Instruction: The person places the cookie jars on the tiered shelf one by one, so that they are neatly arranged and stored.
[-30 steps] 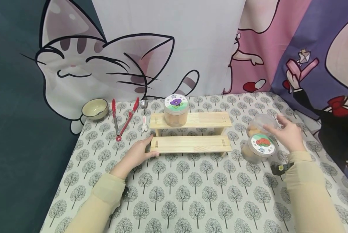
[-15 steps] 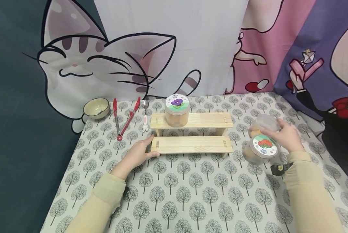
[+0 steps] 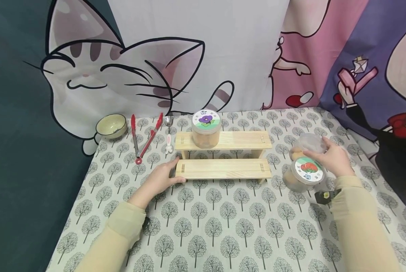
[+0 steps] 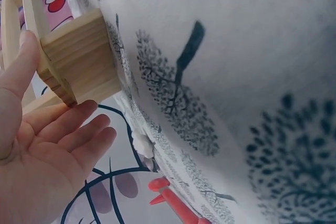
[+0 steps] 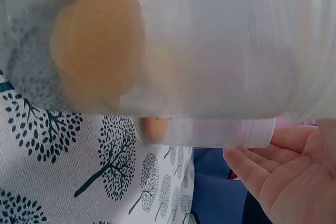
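Head view: left hand (image 3: 160, 178) pinches wooden rack (image 3: 223, 169) at its end edges; right hand (image 3: 335, 160) grasps clear tub (image 3: 309, 142) by its rim, red-labelled tub (image 3: 305, 173) just before that grip, cloth (image 3: 253, 223) separating rack from tubs.

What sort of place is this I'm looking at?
Probably a staged indoor work spot rather than a real kitchen: a tree-print tablecloth, a cartoon backdrop hanging behind it, and a small wooden rack standing mid-cloth.
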Demonstrator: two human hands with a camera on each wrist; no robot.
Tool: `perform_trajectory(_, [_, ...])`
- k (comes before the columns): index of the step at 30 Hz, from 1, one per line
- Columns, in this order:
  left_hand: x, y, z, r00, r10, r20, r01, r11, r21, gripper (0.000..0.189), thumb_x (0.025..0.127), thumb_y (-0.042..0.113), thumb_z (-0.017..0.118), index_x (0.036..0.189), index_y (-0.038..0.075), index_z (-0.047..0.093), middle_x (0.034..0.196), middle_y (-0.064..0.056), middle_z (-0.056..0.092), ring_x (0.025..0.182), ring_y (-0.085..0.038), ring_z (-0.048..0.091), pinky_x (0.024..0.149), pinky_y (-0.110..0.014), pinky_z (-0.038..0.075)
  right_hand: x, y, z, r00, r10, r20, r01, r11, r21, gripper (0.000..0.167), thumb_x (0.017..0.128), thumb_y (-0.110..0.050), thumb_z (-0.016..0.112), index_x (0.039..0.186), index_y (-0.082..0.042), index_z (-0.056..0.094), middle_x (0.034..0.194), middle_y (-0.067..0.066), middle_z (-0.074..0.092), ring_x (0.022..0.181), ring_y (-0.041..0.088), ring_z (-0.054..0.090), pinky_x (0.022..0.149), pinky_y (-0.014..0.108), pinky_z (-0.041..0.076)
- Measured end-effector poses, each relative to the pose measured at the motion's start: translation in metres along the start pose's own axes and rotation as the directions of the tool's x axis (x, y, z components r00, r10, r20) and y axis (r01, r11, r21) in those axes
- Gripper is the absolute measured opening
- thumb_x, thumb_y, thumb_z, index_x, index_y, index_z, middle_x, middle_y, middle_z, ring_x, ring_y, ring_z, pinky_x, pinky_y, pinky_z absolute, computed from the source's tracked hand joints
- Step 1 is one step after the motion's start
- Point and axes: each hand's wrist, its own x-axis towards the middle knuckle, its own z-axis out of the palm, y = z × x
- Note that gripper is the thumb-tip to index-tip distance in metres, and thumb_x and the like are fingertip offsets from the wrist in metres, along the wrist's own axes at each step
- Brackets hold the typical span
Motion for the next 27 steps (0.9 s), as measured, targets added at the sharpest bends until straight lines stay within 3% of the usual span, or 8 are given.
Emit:
perform_trajectory(6, [0.001, 0.000, -0.002, 1.000, -0.023, 0.019, 0.023, 1.000, 0.011, 0.090, 0.076, 0.039, 0.077, 0.144, -0.003, 0.034, 0.143, -0.023, 0.042, 0.130, -0.040, 0.042, 0.110, -0.050, 0.034, 0.000, -0.002, 0.002, 1.000, 0.016, -0.019, -0.016, 1.000, -0.002, 0.106, 0.082, -0.061, 0.062, 0.151, 0.000, 0.009, 0.142, 0.042, 0.023, 0.127, 0.060, 0.027, 0.097, 0.073, 0.027])
perform_trajectory(13, [0.001, 0.000, -0.002, 1.000, -0.006, 0.022, 0.006, 1.000, 0.014, 0.090, 0.077, 0.039, 0.076, 0.144, -0.004, 0.034, 0.144, -0.023, 0.040, 0.131, -0.041, 0.041, 0.111, -0.051, 0.032, -0.004, -0.002, -0.001, 0.999, 0.036, -0.040, -0.033, 0.997, 0.066, 0.103, 0.082, -0.059, 0.064, 0.151, -0.004, 0.010, 0.147, 0.036, 0.021, 0.128, 0.057, 0.029, 0.098, 0.071, 0.029])
perform_trajectory(20, [0.003, -0.002, -0.002, 1.000, -0.011, 0.018, 0.010, 1.000, 0.017, 0.089, 0.076, 0.039, 0.077, 0.143, -0.001, 0.036, 0.147, -0.020, 0.037, 0.134, -0.039, 0.037, 0.113, -0.050, 0.029, -0.008, -0.004, -0.005, 0.996, 0.034, -0.088, -0.029, 0.998, 0.056, 0.101, 0.082, -0.059, 0.062, 0.151, -0.005, 0.012, 0.150, 0.031, 0.022, 0.126, 0.056, 0.033, 0.097, 0.070, 0.031])
perform_trajectory(27, [0.004, -0.004, -0.001, 1.000, -0.005, 0.008, 0.004, 1.000, 0.016, 0.088, 0.074, 0.040, 0.078, 0.142, 0.000, 0.039, 0.148, -0.019, 0.036, 0.135, -0.039, 0.036, 0.114, -0.049, 0.027, -0.011, -0.011, -0.012, 0.994, 0.016, -0.111, -0.010, 0.998, 0.055, 0.099, 0.084, -0.058, 0.062, 0.152, -0.008, 0.012, 0.150, 0.030, 0.021, 0.130, 0.056, 0.028, 0.099, 0.072, 0.027])
